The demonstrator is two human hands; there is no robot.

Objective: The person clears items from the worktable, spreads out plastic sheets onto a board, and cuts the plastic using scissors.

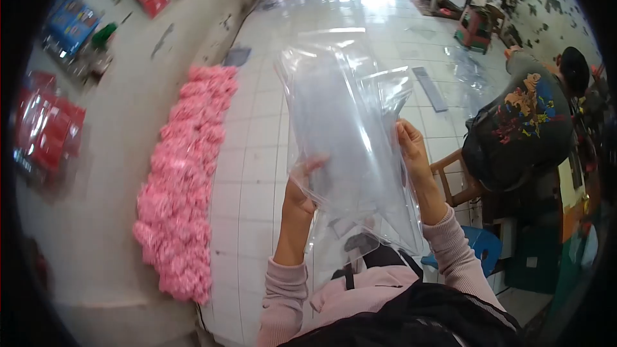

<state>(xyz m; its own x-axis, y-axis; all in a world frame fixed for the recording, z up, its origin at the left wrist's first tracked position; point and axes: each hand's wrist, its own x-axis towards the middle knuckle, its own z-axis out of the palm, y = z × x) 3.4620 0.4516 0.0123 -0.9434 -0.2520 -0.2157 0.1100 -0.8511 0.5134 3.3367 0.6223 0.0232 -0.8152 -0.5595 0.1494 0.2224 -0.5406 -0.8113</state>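
A stack of clear plastic bags hangs in front of me, held up between both hands. My left hand grips the lower left side, its fingers partly seen through the film. On the right edge, my right hand pinches the plastic between thumb and fingers. The bags lie loosely over one another, with glossy creases and uneven ends. Their lower corners hang down close to my lap.
Pink ruffled bundles line the left wall on the tiled floor. At right, a person in a dark printed shirt sits on a wooden chair. A blue stool stands near my right arm. Red packets hang at left.
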